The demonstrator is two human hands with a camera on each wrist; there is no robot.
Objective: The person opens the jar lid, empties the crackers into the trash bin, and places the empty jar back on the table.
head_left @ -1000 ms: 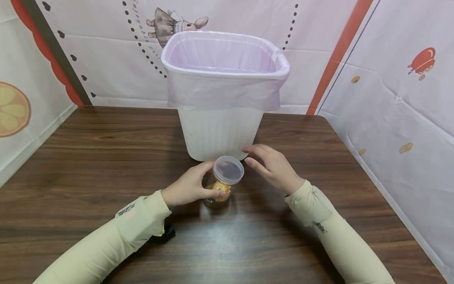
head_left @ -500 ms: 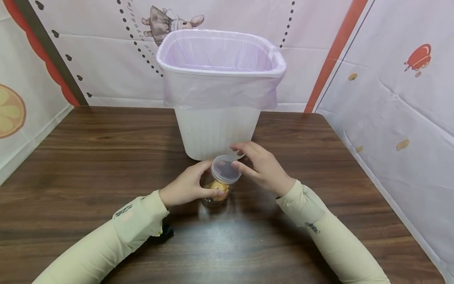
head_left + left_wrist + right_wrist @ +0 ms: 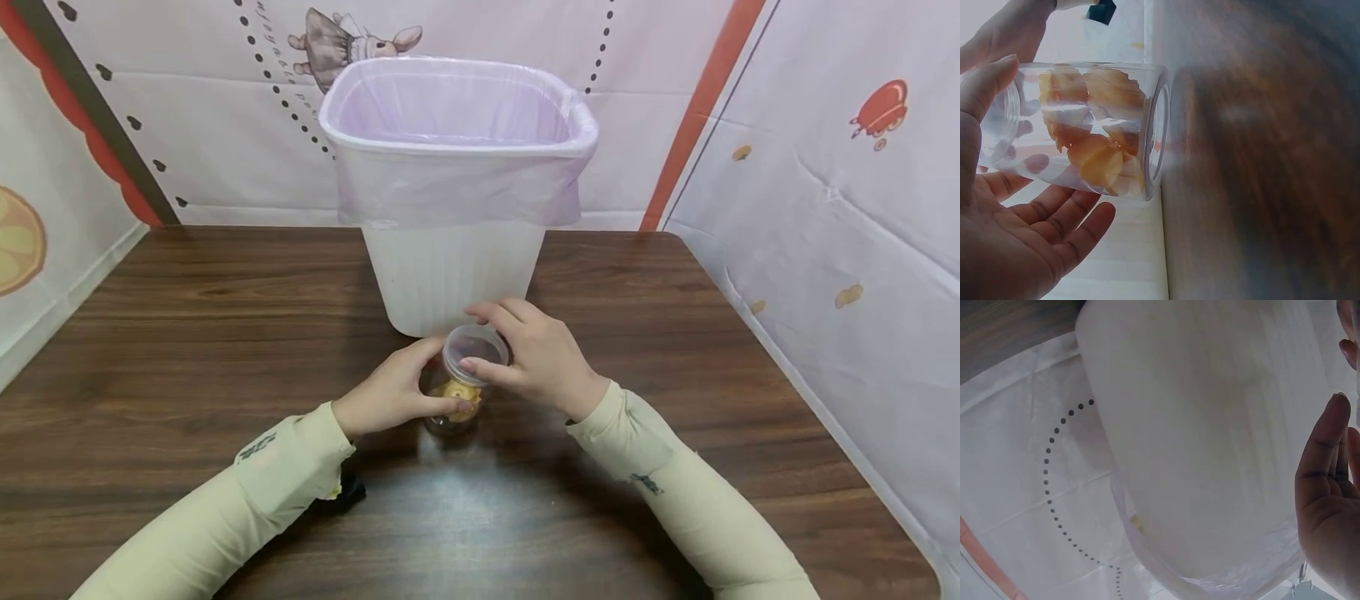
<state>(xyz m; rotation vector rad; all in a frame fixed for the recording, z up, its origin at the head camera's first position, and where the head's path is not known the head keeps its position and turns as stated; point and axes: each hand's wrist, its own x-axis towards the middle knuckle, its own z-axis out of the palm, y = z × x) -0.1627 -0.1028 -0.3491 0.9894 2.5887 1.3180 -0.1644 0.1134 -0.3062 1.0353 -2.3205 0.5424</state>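
In the head view, the left hand [image 3: 393, 392] curls round a clear, round-walled jar [image 3: 448, 426], which looks upright, on or close to the brown wood-grain table [image 3: 232, 333]. The right hand [image 3: 536, 358] arches over the jar's translucent, flat, round lid [image 3: 472, 343], thumb and fingers wide apart; whether they touch it, I cannot tell. Judging by this pose, the step in hand is steadying the jar while reaching for the lid; the next move seems to call for closing the right fingers on its rim. Behind stands a white bin [image 3: 450, 275], its crinkled, lilac plastic liner [image 3: 457, 187] folded over the rim.

In the left wrist view, the jar's smooth wall shows crumpled, irregular yellow-orange pieces [image 3: 1110, 94] within.

In the right wrist view, the bin's wall is faintly ribbed; the right fingers look loosely bent.
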